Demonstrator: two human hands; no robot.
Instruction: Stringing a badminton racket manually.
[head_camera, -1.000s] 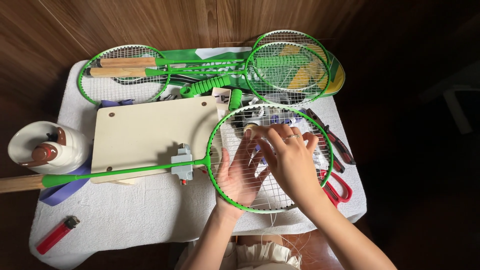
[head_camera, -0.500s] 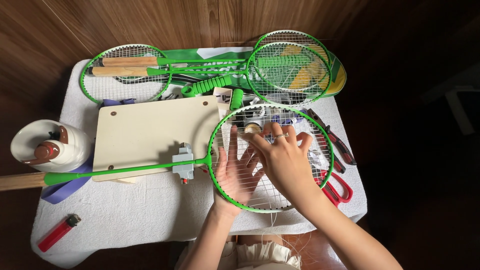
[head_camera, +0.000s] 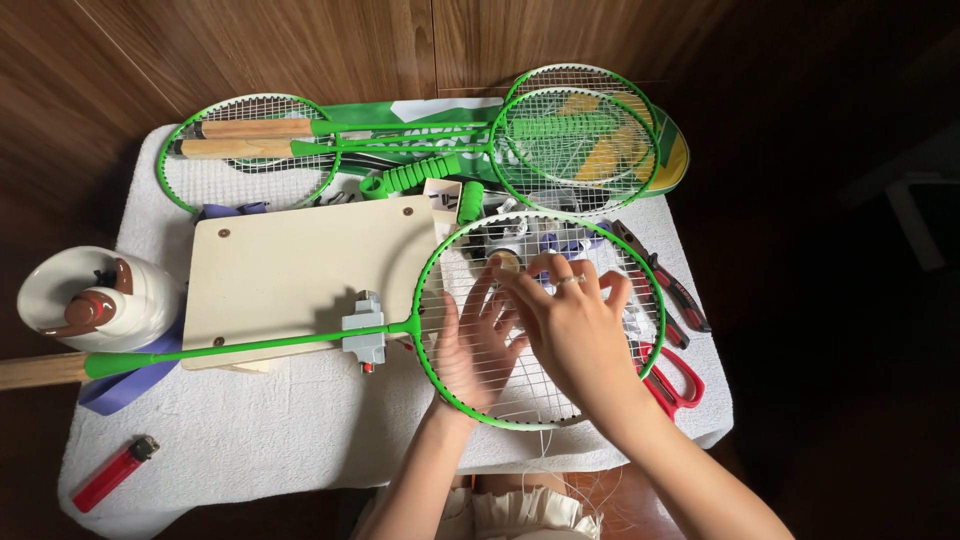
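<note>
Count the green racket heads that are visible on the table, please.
4: one under both hands, one at back left, two overlapping at back right. More may be hidden.

Both hands (head_camera: 530, 335) flat, fingers (head_camera: 560, 285) spread

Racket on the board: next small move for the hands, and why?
Probably pull the string through with the right hand: its fingers pinch at the strings of the green racket, the left hand lies flat under them, and loose string hangs off the near rim.
</note>
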